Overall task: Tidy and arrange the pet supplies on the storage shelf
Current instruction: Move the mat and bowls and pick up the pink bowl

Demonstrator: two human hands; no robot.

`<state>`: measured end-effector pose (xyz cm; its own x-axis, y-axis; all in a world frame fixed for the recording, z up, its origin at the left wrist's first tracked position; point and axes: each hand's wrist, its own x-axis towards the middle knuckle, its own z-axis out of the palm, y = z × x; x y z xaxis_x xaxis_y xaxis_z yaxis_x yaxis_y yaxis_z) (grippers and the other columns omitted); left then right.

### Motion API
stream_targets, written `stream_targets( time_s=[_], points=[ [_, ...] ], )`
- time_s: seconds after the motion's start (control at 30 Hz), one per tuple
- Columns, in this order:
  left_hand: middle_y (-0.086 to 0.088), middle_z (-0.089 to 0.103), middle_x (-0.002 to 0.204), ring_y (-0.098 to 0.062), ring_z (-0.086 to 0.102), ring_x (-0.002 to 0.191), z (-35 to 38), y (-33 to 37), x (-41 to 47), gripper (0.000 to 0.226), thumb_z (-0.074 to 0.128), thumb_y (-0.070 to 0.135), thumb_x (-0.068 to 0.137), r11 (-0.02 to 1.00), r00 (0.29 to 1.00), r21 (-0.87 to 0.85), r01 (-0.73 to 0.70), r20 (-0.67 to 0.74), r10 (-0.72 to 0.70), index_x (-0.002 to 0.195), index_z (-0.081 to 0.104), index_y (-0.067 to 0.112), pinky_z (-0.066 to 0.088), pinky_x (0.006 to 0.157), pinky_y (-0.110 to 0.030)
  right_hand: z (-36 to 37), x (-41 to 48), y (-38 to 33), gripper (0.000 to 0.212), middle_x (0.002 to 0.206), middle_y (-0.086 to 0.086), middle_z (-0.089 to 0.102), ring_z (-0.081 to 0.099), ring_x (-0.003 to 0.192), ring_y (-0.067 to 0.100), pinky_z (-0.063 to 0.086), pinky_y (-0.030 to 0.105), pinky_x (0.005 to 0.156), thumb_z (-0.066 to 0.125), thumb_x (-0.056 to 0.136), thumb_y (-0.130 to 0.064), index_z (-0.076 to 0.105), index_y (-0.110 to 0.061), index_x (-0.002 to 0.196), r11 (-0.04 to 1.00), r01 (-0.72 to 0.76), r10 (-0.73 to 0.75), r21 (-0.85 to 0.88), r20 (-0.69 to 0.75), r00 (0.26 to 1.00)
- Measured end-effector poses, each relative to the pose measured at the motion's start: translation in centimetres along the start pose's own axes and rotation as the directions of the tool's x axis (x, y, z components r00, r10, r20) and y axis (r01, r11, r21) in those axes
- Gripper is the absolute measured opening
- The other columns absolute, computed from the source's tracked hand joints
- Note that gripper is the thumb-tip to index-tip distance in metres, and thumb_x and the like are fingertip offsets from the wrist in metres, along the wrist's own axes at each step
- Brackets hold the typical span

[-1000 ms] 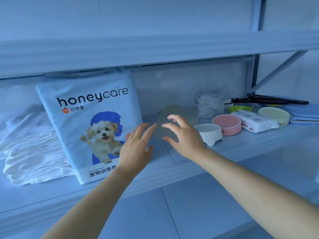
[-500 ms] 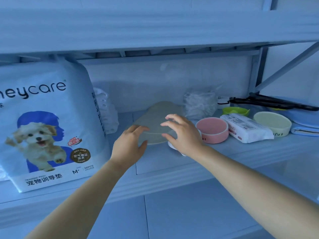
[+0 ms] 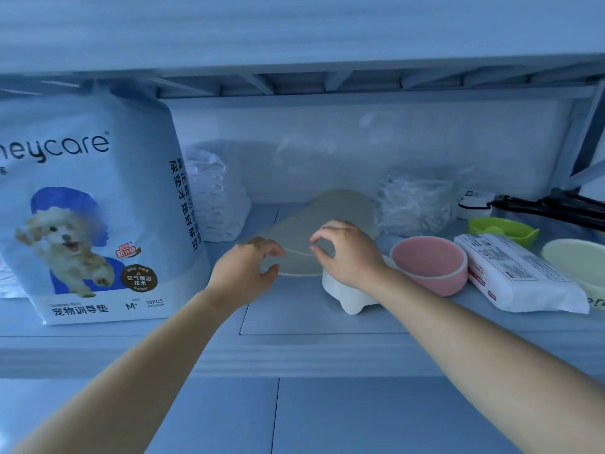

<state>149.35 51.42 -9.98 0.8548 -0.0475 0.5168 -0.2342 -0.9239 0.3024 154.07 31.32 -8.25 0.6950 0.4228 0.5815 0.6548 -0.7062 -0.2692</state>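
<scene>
Left hand, right hand now tight on flat, pale-rimmed grey mat

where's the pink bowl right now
In the head view the round pink bowl sits on the shelf right of centre, between the white footed bowl under the right hand and the white wipes packet.
</scene>
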Motion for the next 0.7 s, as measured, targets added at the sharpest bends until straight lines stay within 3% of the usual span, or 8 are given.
stream_targets(
  time_s=[0.2,0.33,0.5,0.7],
  points=[
    [0.015,0.061,0.106,-0.006,0.056,0.099,1.2,-0.7,2.5,0.021,0.062,0.026,0.082,0.997,0.976,-0.016,-0.076,0.202,0.078,0.100,0.063,0.035,0.049,0.081,-0.027,0.4,1.5,0.2,0.016,0.100,-0.008,0.066,0.058,0.095,0.017,0.049,0.032,0.078,0.054,0.087,-0.027,0.067,-0.025,0.094,0.998,-0.035,0.042,-0.050,0.145,0.989],
    [0.012,0.055,0.116,-0.010,0.050,0.108,2.9,-1.7,4.3,0.030,0.062,0.033,0.081,0.976,0.926,0.113,-0.185,0.352,0.135,0.111,0.059,0.036,0.041,0.085,-0.023,0.5,2.2,1.0,0.015,0.096,-0.010,0.068,0.059,0.091,0.016,0.050,0.031,0.077,0.055,0.085,-0.028,0.068,-0.026,0.090,0.994,-0.080,0.091,-0.076,0.165,0.982],
    [0.010,0.056,0.121,-0.012,0.049,0.115,4.1,-3.6,6.0,0.029,0.052,0.038,0.088,0.941,0.902,0.197,-0.276,0.392,0.182,0.117,0.056,0.037,0.041,0.090,-0.027,1.0,3.6,2.1,0.014,0.097,-0.009,0.069,0.060,0.094,0.015,0.050,0.031,0.079,0.057,0.084,-0.027,0.069,-0.026,0.090,0.987,-0.135,0.146,-0.084,0.153,0.977],
    [0.012,0.053,0.131,-0.013,0.047,0.120,3.9,-4.0,7.5,0.042,0.055,0.032,0.086,0.896,0.820,0.150,-0.418,0.487,0.301,0.127,0.052,0.037,0.039,0.097,-0.027,1.5,5.2,2.8,0.013,0.097,-0.010,0.069,0.061,0.091,0.014,0.042,0.022,0.068,0.058,0.083,-0.025,0.070,-0.027,0.090,0.977,-0.177,0.192,-0.118,0.132,0.973]
  ],
)
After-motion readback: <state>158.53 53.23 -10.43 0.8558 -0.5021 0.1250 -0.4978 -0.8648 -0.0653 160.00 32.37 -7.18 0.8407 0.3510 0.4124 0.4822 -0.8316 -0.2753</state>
